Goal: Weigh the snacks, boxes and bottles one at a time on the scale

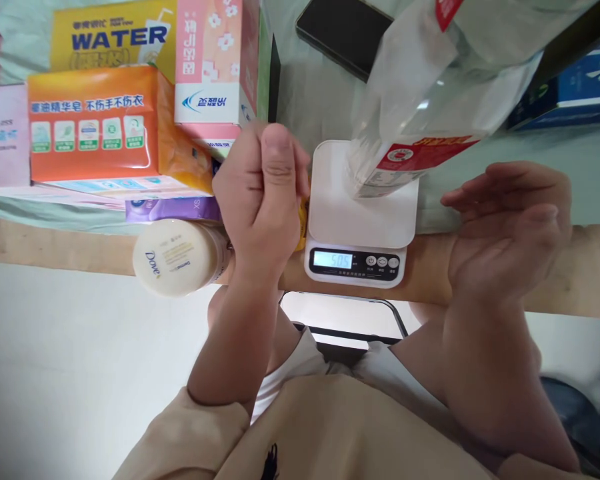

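A large clear plastic bottle with a red label stands on the white kitchen scale, leaning to the upper right in view. The scale's lit display seems to read 505. To the left of the scale is my left hand, closed in a fist with the thumb on top; nothing sticks out of it. My right hand is held to the right of the scale, palm inward, fingers curved and apart from the thumb. Neither hand touches the bottle. A yellow thing is partly hidden behind my left hand.
A Dove tub sits at the table's wooden front edge. Behind it are an orange soap pack, a purple packet, a pink-and-white box and a yellow WATER pack. A black phone and a blue box lie farther back.
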Demonstrator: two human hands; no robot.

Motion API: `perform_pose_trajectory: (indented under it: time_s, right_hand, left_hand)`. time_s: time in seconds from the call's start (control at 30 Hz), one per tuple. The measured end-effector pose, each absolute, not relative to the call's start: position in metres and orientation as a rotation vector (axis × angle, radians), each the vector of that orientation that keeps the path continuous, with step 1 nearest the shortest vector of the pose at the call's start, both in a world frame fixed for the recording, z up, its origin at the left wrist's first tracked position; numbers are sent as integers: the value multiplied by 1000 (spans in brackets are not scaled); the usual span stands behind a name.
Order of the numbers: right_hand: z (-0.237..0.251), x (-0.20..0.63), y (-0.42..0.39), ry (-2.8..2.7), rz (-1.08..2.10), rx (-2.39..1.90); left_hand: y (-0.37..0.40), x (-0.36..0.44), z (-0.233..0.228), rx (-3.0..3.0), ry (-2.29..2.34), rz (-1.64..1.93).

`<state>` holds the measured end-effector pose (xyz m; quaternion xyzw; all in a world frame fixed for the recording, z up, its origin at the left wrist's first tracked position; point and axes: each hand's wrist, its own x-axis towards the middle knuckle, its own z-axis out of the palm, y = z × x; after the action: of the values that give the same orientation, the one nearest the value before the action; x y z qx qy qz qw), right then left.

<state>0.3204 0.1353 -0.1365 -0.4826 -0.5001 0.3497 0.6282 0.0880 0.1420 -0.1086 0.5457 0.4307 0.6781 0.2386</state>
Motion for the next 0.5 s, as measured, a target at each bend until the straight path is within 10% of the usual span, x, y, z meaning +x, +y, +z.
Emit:
perform_pose_trajectory:
  time_s: [0.5]
  right_hand:
    - [-134, 319, 129, -1139, 793, -1181]
  left_hand:
    - [138, 92, -115, 1516, 1187, 1692]
